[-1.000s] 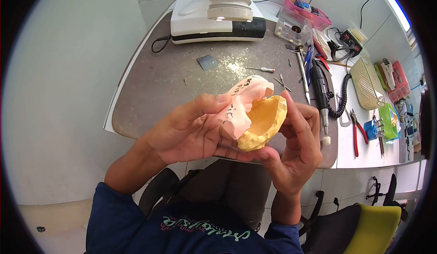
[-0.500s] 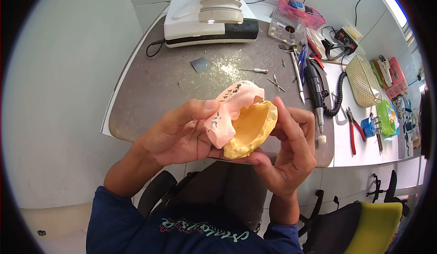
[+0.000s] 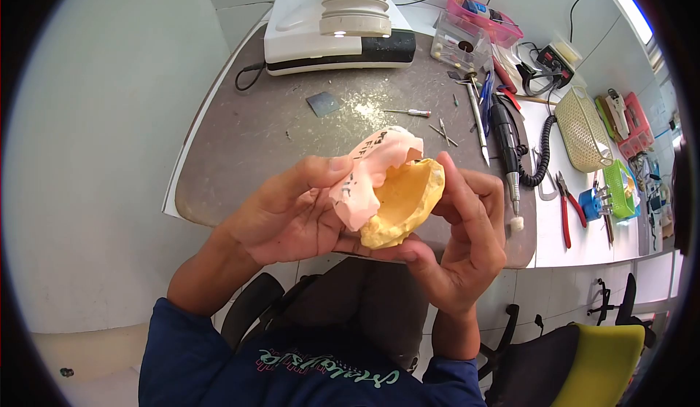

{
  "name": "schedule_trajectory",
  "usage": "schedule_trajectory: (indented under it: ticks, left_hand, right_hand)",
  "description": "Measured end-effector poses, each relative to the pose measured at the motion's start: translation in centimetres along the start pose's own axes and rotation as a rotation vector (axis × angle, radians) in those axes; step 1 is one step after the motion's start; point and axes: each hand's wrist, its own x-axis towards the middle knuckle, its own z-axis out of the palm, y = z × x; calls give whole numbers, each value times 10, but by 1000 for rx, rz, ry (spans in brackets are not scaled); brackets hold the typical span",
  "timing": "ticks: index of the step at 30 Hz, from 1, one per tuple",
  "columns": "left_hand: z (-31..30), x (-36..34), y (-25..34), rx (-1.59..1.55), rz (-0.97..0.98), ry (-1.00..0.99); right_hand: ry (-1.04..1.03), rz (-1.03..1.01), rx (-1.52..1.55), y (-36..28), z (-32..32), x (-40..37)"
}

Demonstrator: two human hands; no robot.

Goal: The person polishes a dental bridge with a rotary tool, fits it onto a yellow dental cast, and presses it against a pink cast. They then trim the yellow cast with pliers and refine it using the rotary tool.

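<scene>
Over the front edge of the bench, my left hand (image 3: 295, 206) grips a pink dental cast (image 3: 357, 200) with black handwriting on it, the thumb lying on its upper side. Against its right side sits a yellow dental cast (image 3: 401, 206), its hollow face turned up towards me. My right hand (image 3: 467, 236) holds the yellow cast from the right, fingertips on its outer rim and thumb at its lower edge. The two casts touch along their shared edge. The undersides of both casts, and some of my fingers, are hidden.
A white dust extractor (image 3: 339, 32) with a ribbed hose (image 3: 355, 2) stands at the back. Yellowish shavings (image 3: 368, 108) and a small screwdriver (image 3: 408, 112) lie on the bench. To the right are a rotary handpiece (image 3: 504, 137), red-handled pliers (image 3: 566, 210) and a cream basket (image 3: 581, 130).
Both casts have tilted slightly and shifted up a little in my hands, the yellow one's lower edge rising. My grip on them stays the same.
</scene>
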Motion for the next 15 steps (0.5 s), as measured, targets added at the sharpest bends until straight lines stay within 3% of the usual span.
schedule_trajectory:
  ticks: [5,15]
  left_hand:
    - [1,1,1,-60,-6,-24]
    - [-2,2,-2,-87,-9,-76]
  right_hand:
    - [95,-4,40,0,6,5]
    - [90,40,33,0,7,4]
